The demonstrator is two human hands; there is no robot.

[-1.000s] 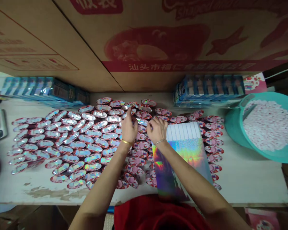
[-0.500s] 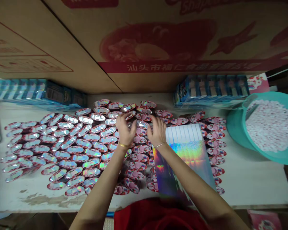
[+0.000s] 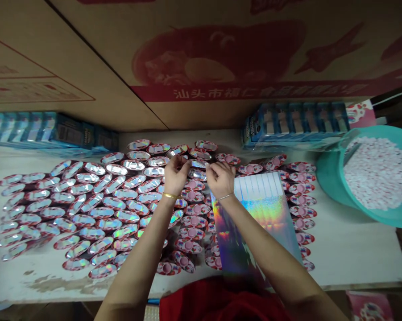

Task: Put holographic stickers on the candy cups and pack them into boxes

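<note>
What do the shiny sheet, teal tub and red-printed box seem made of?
Sheet: probably foil or metallised film, glossy, given its rainbow sheen. Tub: likely plastic, smooth, judging by its even colour. Box: apparently cardboard, matt brown with printing.

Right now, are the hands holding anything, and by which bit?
I can't tell: the left hand and right hand curl on either side of a shiny-topped oval pack, but any grip is too small to see.

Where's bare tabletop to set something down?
Largest: front right, between the rightmost packs, teal tub and front edge of the table. Smaller: front left, between packs and edge. Crowded: centre, packs around left hand and right hand.
</note>
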